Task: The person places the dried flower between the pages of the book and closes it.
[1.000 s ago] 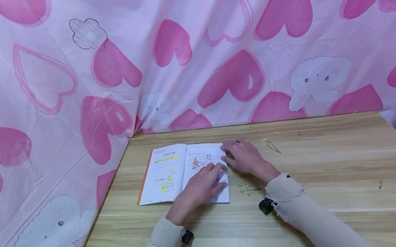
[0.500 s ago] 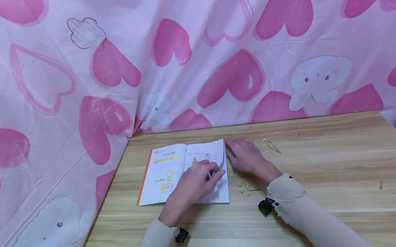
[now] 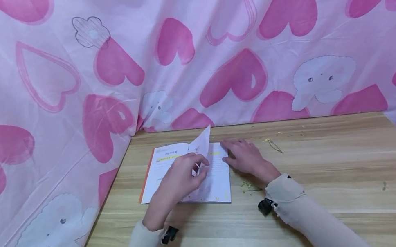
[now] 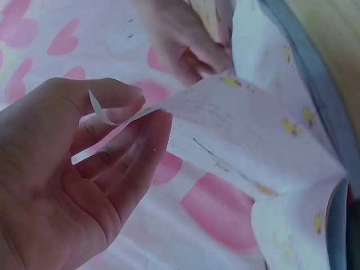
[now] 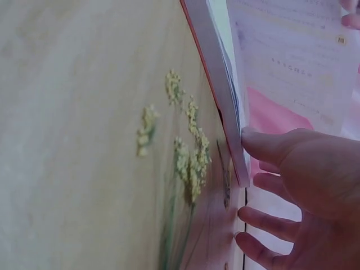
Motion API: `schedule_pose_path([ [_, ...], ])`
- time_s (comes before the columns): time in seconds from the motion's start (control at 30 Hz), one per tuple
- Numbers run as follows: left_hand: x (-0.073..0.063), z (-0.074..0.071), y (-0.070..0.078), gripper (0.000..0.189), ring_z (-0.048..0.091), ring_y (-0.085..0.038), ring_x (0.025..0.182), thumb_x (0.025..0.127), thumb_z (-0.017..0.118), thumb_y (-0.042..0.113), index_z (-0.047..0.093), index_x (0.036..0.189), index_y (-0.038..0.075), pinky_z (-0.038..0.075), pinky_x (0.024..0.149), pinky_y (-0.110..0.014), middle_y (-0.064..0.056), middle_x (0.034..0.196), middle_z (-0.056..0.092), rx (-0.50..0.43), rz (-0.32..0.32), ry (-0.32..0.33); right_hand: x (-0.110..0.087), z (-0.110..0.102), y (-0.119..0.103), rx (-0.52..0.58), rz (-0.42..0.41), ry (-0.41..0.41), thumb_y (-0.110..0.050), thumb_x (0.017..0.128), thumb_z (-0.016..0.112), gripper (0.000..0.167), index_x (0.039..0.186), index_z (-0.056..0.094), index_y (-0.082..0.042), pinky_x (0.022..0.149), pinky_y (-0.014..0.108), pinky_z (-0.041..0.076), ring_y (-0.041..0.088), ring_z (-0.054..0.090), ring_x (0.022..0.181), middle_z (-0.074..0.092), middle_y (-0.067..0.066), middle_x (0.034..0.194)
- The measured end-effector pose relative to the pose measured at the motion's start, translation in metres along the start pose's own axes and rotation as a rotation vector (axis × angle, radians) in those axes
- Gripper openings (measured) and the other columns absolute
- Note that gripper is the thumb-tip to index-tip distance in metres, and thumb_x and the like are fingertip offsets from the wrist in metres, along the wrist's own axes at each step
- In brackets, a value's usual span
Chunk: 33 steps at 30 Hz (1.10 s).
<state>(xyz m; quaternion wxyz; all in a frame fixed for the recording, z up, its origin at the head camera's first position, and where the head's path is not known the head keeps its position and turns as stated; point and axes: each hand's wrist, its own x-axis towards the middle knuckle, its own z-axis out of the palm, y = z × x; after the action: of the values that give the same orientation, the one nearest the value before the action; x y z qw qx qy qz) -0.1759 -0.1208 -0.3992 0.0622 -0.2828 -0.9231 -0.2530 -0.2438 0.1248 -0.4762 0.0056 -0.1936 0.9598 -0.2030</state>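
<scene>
An open book [image 3: 219, 189] with an orange cover edge lies on the table. My left hand [image 3: 175, 180] pinches one page [image 3: 203, 139] between thumb and fingers; it stands raised above the right half. Close up in the left wrist view, this page [image 4: 225, 124] bends at the pinch, its edge curling past the fingertips. A thin brown branch-like shape shows on it; printed or real, I cannot tell. My right hand [image 3: 248, 158] rests at the book's upper right edge, its thumb [image 5: 264, 145] against the page edges and its fingers spread.
Small yellow flower sprigs [image 5: 194, 157] lie on the table [image 3: 323, 174] just right of the book. Another dried sprig [image 3: 273, 146] lies beyond my right hand. Pink heart-patterned cloth [image 3: 229, 74] hangs along the back and left of the table.
The right-hand page has risen from lying flat to standing up, turning leftward in my left hand's pinch. My left hand has moved left and up; my right hand stays near the book's edge.
</scene>
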Motion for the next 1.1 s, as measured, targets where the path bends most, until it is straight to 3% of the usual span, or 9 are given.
schedule_pose_path([
  [0.2,-0.009,-0.021,-0.009,0.016,0.070,-0.013,0.082,0.095,0.073,0.000,0.079,0.105,0.010,0.065,0.075,-0.038,-0.004,0.100,0.079,-0.026,-0.009,0.063,0.000,-0.001,-0.003,-0.016,0.006,-0.034,-0.036,0.107,0.068,0.055,0.158,0.057,-0.018,0.110,0.070,0.046,0.045,0.049,0.148,0.052,0.006,0.168],
  [0.4,-0.021,-0.042,-0.023,0.019,0.069,-0.011,0.074,0.094,0.072,-0.004,0.079,0.108,0.007,0.063,0.070,-0.030,-0.009,0.101,0.077,-0.006,-0.044,0.146,-0.001,-0.001,-0.005,-0.027,0.026,-0.059,-0.037,0.109,0.065,0.055,0.159,0.056,-0.019,0.112,0.069,0.044,0.043,0.045,0.152,0.048,0.005,0.170],
  [0.57,-0.032,-0.054,-0.033,0.027,0.062,-0.012,0.070,0.095,0.070,-0.005,0.077,0.120,0.004,0.060,0.068,-0.034,-0.015,0.111,0.074,0.015,-0.107,0.169,-0.002,-0.001,-0.006,-0.031,0.023,-0.055,-0.037,0.109,0.065,0.054,0.159,0.056,-0.018,0.111,0.068,0.044,0.042,0.045,0.152,0.048,0.005,0.170],
  [0.77,-0.043,-0.059,-0.047,0.032,0.061,-0.016,0.072,0.094,0.064,-0.007,0.075,0.123,-0.001,0.055,0.068,-0.030,-0.019,0.113,0.073,0.045,-0.180,0.196,-0.001,0.000,-0.006,-0.030,0.030,-0.068,-0.039,0.109,0.064,0.055,0.160,0.054,-0.019,0.114,0.068,0.042,0.041,0.043,0.153,0.047,0.004,0.171],
  [0.97,-0.049,-0.056,-0.065,0.025,0.068,-0.033,0.089,0.096,0.063,-0.003,0.074,0.118,-0.006,0.061,0.079,-0.047,-0.025,0.118,0.073,0.086,-0.304,0.228,-0.001,0.001,-0.005,-0.038,0.036,-0.078,-0.039,0.110,0.063,0.056,0.161,0.053,-0.020,0.115,0.067,0.042,0.040,0.042,0.154,0.046,0.004,0.172],
  [1.1,-0.052,-0.052,-0.075,0.022,0.070,-0.043,0.106,0.097,0.066,0.001,0.074,0.115,-0.008,0.060,0.093,-0.056,-0.028,0.119,0.073,0.091,-0.381,0.237,-0.001,0.002,-0.004,-0.035,0.035,-0.077,-0.040,0.110,0.062,0.056,0.161,0.053,-0.020,0.115,0.066,0.042,0.039,0.042,0.154,0.045,0.003,0.172],
])
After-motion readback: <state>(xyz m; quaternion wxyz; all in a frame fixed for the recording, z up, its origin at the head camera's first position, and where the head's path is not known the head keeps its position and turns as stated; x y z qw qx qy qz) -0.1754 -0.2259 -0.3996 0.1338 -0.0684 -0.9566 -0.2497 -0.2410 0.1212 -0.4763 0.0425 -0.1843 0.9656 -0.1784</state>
